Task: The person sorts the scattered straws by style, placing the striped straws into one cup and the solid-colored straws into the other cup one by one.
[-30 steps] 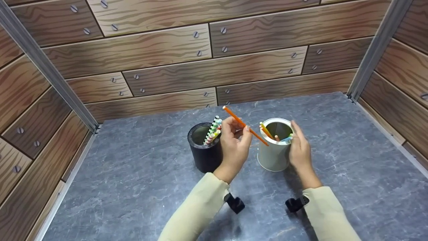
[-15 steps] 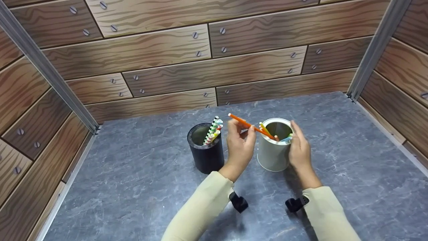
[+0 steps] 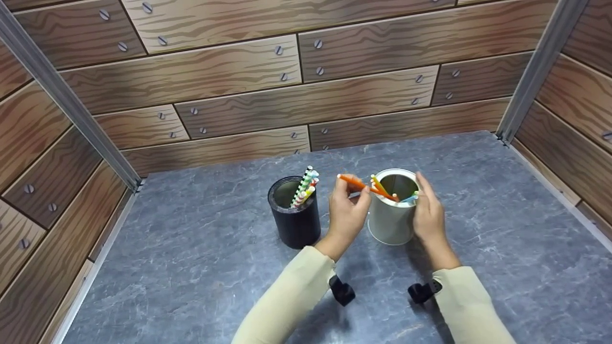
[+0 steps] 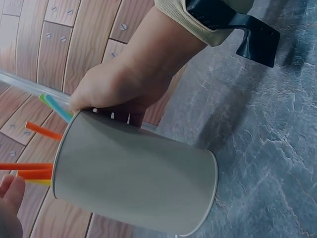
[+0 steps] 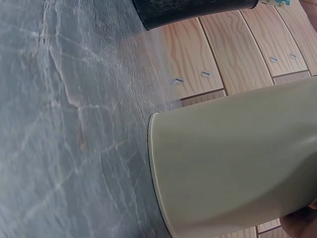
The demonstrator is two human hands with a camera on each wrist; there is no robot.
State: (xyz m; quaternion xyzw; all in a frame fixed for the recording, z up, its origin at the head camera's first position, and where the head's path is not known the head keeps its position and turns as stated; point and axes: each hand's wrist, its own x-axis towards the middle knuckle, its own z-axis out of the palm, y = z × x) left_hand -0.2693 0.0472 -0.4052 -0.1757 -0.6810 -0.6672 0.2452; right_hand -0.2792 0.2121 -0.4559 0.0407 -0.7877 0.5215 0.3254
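Observation:
My left hand [image 3: 348,212] pinches an orange straw [image 3: 353,181] between thumb and fingers. The straw slants down to the right, its lower end over the rim of a pale grey can [image 3: 391,224]. Several straws stand in this can, among them a yellow straw [image 3: 377,182] and a blue one [image 4: 58,108]. My right hand [image 3: 429,217] grips the can's right side near the rim, as the left wrist view also shows. Upright on the table, the can [image 5: 237,153] fills much of the right wrist view.
Left of my left hand stands a black cup [image 3: 297,224] with several striped straws [image 3: 304,188] leaning on its right side. Wood-print panels [image 3: 229,71] enclose the grey marbled table [image 3: 191,267] at the back and sides.
My left hand has moved right and the orange straw has come lower, from in front of the can to over its rim. The right hand and can have stayed put.

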